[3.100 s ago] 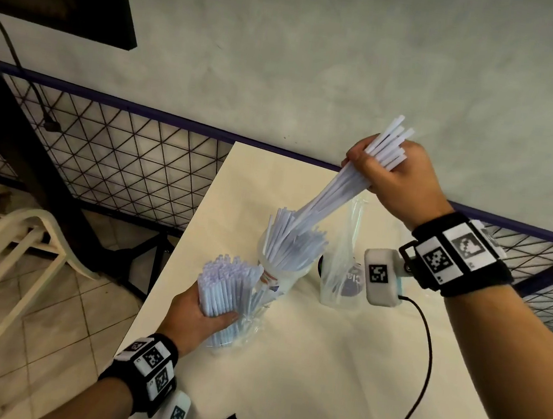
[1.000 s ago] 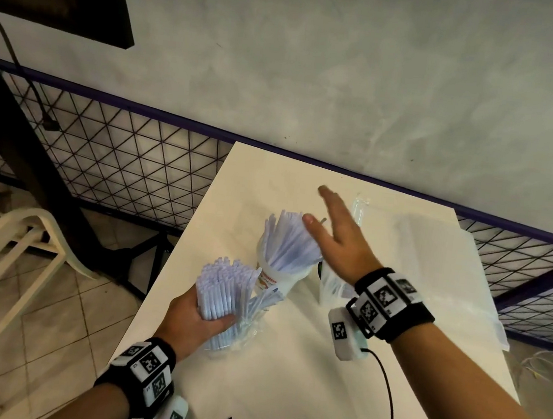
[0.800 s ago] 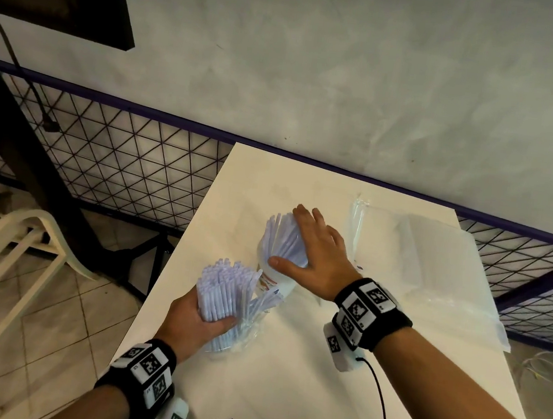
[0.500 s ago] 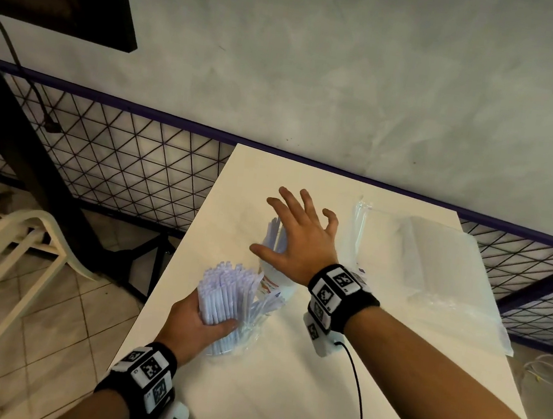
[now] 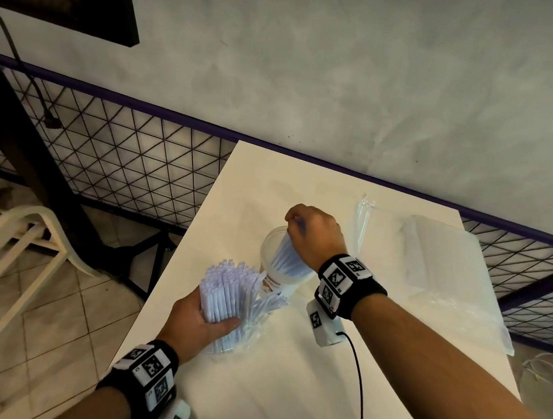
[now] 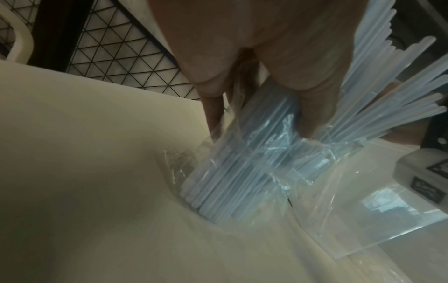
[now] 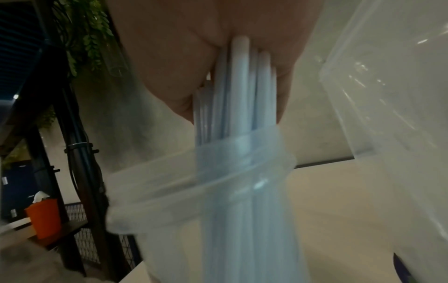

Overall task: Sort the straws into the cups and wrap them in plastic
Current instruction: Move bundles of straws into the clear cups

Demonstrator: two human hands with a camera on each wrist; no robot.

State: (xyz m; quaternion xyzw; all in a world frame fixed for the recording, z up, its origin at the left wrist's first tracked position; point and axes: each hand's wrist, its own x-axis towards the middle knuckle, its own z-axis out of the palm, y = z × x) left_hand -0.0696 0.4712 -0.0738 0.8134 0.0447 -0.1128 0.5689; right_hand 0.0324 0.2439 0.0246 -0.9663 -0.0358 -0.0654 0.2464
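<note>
A clear plastic cup [image 5: 273, 271] stands on the cream table [image 5: 300, 384], with pale blue straws [image 5: 285, 253] leaning inside it. My right hand [image 5: 313, 236] is over the cup's rim and grips the tops of those straws [image 7: 238, 99]; the cup's rim [image 7: 194, 172] shows just below my fingers. My left hand [image 5: 198, 324] holds a thick bundle of straws [image 5: 227, 293] upright in a clear plastic bag [image 6: 242, 168] at the table's left edge, beside the cup.
A stack of clear plastic bags [image 5: 447, 273] lies at the table's right. A wire mesh fence [image 5: 119, 157] runs along the far side below a grey wall. A white plastic chair [image 5: 5, 247] stands on the tiled floor at left.
My right hand dropped a handful of straws into the cup, patted their tops with flat fingers, and now has curled round them. The left hand has kept still on its bundle.
</note>
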